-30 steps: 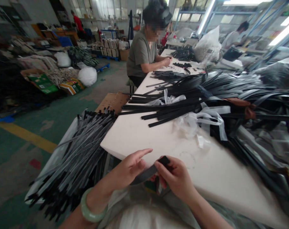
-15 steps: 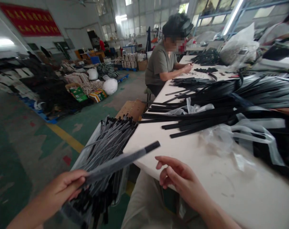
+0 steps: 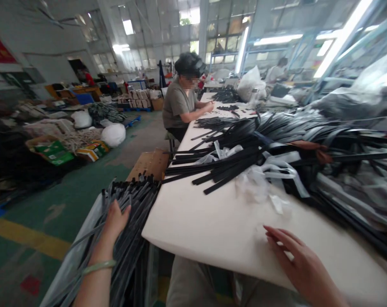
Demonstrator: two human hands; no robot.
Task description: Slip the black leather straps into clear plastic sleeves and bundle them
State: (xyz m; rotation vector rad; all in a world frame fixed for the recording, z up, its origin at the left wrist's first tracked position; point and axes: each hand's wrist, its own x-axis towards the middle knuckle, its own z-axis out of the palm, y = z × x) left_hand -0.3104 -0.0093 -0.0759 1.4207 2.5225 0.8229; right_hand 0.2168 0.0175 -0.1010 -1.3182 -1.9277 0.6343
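My left hand [image 3: 116, 219] is over a bin of long strips at the left of the table. Its thumb and forefinger stand apart, and it rests on or just above the grey and black strips [image 3: 134, 230], which lie lengthwise in a pale plastic bin [image 3: 72, 251]. I see no strip clearly gripped in it. Above the near part of the white table [image 3: 193, 226], my right hand [image 3: 291, 249] has its fingers stretched out and holds nothing. Black flat strips [image 3: 225, 177] lie farther up the table, their cut ends toward the left edge.
Clear plastic wrap [image 3: 254, 183] lies beside the strips, and a large heap of black strips [image 3: 296, 128] covers the right side. A co-worker [image 3: 180, 102] sits at the far left edge. A cardboard box [image 3: 150, 164] stands behind the bin.
My left hand has let go of the grey strip with a black end and now lies over the bin. My right hand has moved right over the table. The view has turned right.
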